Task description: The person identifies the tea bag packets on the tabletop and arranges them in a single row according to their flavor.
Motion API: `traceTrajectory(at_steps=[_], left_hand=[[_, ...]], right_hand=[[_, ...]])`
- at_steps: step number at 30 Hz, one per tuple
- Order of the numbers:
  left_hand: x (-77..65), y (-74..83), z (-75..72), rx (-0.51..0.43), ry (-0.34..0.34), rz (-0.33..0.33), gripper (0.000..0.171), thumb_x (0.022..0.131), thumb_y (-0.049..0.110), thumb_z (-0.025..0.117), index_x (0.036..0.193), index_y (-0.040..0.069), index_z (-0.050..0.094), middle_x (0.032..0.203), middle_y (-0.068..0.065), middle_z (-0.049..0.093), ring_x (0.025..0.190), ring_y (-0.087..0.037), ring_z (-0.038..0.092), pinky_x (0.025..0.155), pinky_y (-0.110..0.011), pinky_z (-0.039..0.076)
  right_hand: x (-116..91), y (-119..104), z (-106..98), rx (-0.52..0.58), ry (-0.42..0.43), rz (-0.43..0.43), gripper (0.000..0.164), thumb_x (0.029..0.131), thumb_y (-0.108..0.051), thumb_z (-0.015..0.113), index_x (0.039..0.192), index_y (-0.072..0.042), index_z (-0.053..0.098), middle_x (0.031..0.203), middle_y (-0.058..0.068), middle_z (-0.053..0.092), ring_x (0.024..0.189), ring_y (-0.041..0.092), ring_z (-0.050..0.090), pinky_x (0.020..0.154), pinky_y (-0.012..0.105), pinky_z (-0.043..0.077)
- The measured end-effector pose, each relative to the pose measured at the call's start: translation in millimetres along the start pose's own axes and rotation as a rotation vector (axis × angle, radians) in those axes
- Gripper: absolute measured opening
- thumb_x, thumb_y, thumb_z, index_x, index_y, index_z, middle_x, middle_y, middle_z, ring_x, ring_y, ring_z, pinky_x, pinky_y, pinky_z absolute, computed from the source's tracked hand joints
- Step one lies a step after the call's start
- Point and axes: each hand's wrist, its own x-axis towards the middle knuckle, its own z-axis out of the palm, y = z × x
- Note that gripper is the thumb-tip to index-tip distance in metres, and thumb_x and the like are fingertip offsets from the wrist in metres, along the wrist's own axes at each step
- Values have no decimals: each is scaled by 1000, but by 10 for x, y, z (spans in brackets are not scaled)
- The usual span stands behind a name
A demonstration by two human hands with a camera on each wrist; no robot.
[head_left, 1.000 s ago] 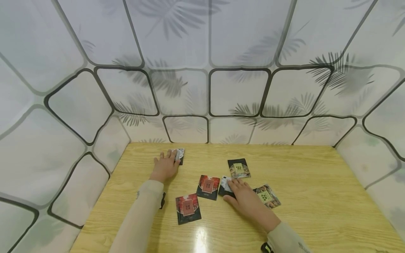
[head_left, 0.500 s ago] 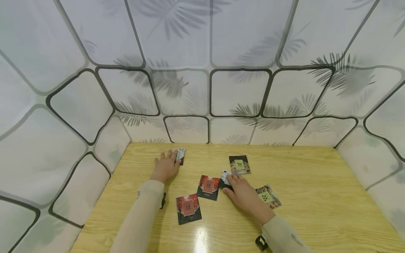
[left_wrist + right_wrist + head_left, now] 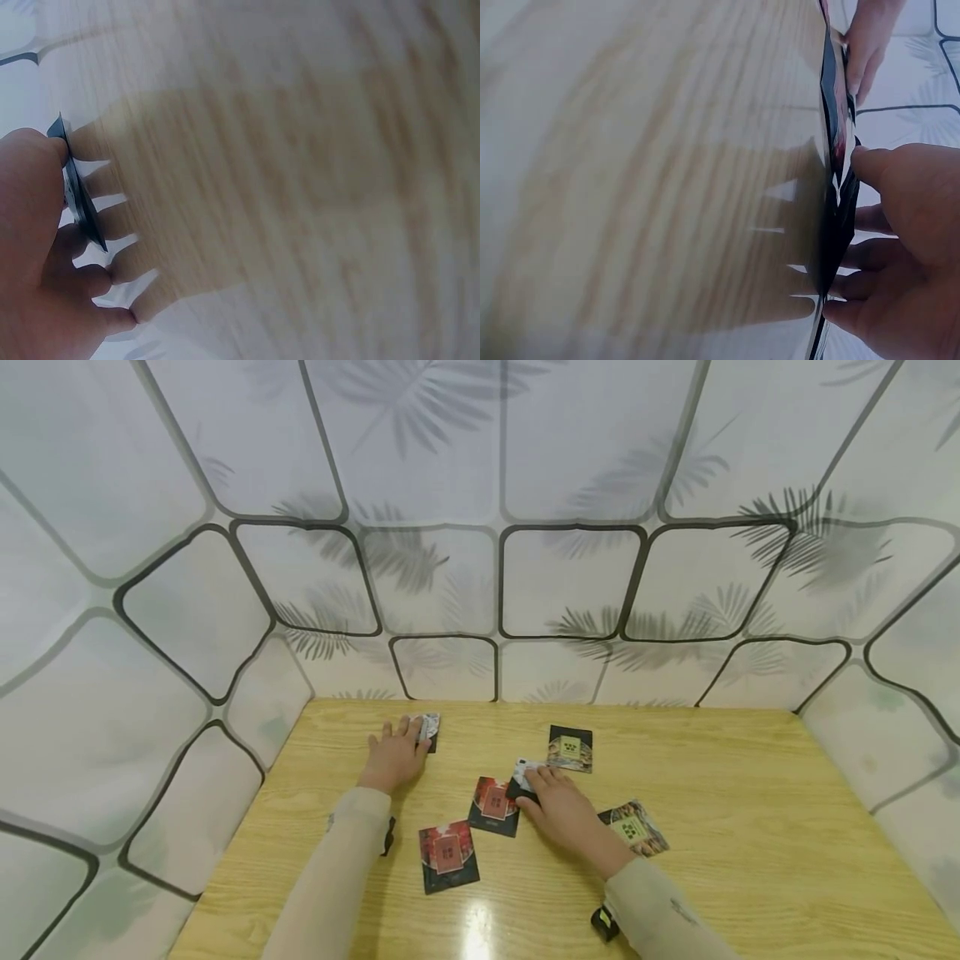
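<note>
At the table's back left, my left hand (image 3: 393, 758) rests spread on a small black-and-silver packet (image 3: 431, 727). The left wrist view shows that packet (image 3: 88, 217) edge-on beneath the thumb and fingers. My right hand (image 3: 562, 814) presses its fingers on a similar black-and-silver packet (image 3: 517, 788) near the middle. Its left edge overlaps or touches the upper red-and-black packet (image 3: 495, 800). In the right wrist view the fingers (image 3: 866, 255) lie nearly straight against the dark packet (image 3: 841, 232). Both palms partly hide the packets under them.
A second red-and-black packet (image 3: 448, 857) lies nearer the front. Two packets with yellow labels lie right of centre: one black packet (image 3: 571, 749) behind, another patterned packet (image 3: 636, 828) beside the right forearm. Patterned walls (image 3: 570, 581) enclose the wooden table (image 3: 765, 810) at back and sides.
My right hand has slid its packet left and a little back, toward the upper red packet. The rear yellow-label packet has shifted slightly back and straightened. My left hand stays put.
</note>
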Motion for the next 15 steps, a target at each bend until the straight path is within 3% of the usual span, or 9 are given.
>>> traceTrajectory(at_steps=[8,15], left_hand=[[-18,19,-2,1,6,2,64,115,43,32,170,12,22,174,-24,20,157,-58,16,122,-80,15],[-20,16,-22,-6,1,0,63,115,43,32,170,12,22,174,-23,21,158,-58,16,122,-80,15]], right_hand=[[164,-99,-6,6,-28,-13,59,113,-37,49,160,-3,44,165,25,42,156,46,33,127,61,30],[344,-121,-3,-13,-52,-96,58,113,-36,51,157,1,46,162,27,45,154,46,38,127,58,31]])
